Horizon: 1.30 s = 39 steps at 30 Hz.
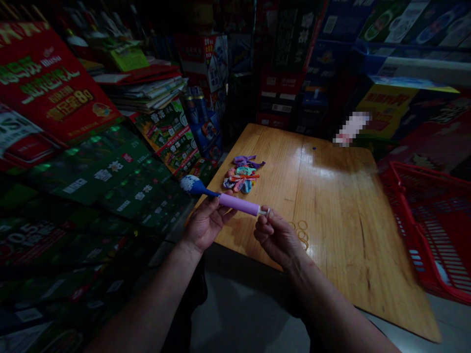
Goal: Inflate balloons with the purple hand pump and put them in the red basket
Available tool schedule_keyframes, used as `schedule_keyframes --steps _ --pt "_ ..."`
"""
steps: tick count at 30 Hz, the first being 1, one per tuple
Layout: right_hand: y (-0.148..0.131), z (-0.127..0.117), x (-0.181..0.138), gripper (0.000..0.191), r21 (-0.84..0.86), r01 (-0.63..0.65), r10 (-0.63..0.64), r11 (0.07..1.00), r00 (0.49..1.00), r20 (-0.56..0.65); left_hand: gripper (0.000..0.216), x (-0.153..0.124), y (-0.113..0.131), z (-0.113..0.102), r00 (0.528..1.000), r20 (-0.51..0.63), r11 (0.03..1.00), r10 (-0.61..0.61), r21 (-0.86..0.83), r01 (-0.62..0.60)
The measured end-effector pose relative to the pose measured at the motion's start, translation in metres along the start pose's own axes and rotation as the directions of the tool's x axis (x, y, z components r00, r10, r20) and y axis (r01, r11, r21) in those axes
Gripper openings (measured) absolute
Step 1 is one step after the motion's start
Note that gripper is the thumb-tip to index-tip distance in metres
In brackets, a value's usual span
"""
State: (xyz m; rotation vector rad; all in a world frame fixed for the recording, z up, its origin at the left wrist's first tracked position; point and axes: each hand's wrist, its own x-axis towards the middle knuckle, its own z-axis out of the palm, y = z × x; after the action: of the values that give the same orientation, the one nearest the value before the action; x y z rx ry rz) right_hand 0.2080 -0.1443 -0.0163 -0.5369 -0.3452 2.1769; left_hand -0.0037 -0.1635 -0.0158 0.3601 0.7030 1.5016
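Presently we hold the purple pump (pixel 238 204) over the table (pixel 331 196) edge, long axis left to right. Left hand (pixel 206 223) closed round the barrel, nearer the blue balloon (pixel 193 185) on its left tip; right hand (pixel 275 235) pinches the plunger handle (pixel 265 212).

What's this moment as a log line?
left hand: holds pump | right hand: grips pump handle | blue balloon: fitted on pump

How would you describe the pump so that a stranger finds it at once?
Start at the wooden table; two hands meet over its near left edge. The left hand grips the pump, the right hand pinches its white end. It is the only lilac tube, with a blue balloon on its tip, unlike the flat balloons piled behind.
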Motion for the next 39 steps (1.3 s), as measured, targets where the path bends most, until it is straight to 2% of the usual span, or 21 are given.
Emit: schedule_keyframes --steps 4,8,17,20,25,27,29,31,35,39 --pt "0.005 0.000 0.003 0.019 0.017 0.030 -0.030 0.999 0.999 -0.021 0.020 -0.002 -0.006 0.004 1.000 0.015 1.000 0.018 -0.005 -0.017" --pt "-0.002 0.000 0.005 0.017 0.014 0.060 -0.061 0.998 0.997 0.039 0.016 0.000 -0.005 0.004 1.000 0.007 0.998 0.027 -0.059 -0.026" --pt "0.004 0.000 0.003 0.019 0.107 -0.019 0.011 0.994 0.997 0.077 0.019 0.004 -0.013 0.002 0.999 -0.027 0.995 0.035 -0.088 -0.037" --pt "-0.003 0.001 0.001 0.018 0.115 -0.026 0.017 0.993 0.997 0.079 0.020 0.008 -0.006 -0.002 0.999 -0.043 0.995 0.030 -0.090 -0.033" --pt "-0.021 -0.001 -0.002 0.012 0.172 0.015 -0.029 0.985 0.996 0.084 0.015 0.010 0.013 -0.008 0.982 -0.070 0.981 0.176 -0.069 -0.181" --pt "-0.018 -0.002 -0.001 0.012 0.170 0.005 -0.021 0.985 0.995 0.094 0.017 0.007 0.012 -0.007 0.990 -0.025 0.988 0.139 -0.061 -0.140" --pt "-0.010 -0.003 0.001 0.014 0.172 -0.028 0.012 0.985 0.996 0.089 0.020 0.003 0.004 -0.003 0.998 0.031 0.998 0.047 -0.049 -0.045" --pt "0.000 -0.003 0.002 0.018 0.177 -0.042 0.029 0.983 0.997 0.072 0.023 0.000 -0.006 0.000 0.999 0.046 0.999 0.005 -0.044 -0.003" --pt "0.010 -0.003 0.004 0.023 0.132 -0.048 0.038 0.990 0.996 0.079 0.028 0.002 -0.014 0.002 0.999 0.020 0.998 0.026 -0.051 -0.025" --pt "-0.002 0.001 0.001 0.021 0.102 -0.061 0.051 0.993 0.994 0.096 0.023 0.007 -0.005 -0.001 0.999 -0.004 0.998 0.036 -0.054 -0.036"
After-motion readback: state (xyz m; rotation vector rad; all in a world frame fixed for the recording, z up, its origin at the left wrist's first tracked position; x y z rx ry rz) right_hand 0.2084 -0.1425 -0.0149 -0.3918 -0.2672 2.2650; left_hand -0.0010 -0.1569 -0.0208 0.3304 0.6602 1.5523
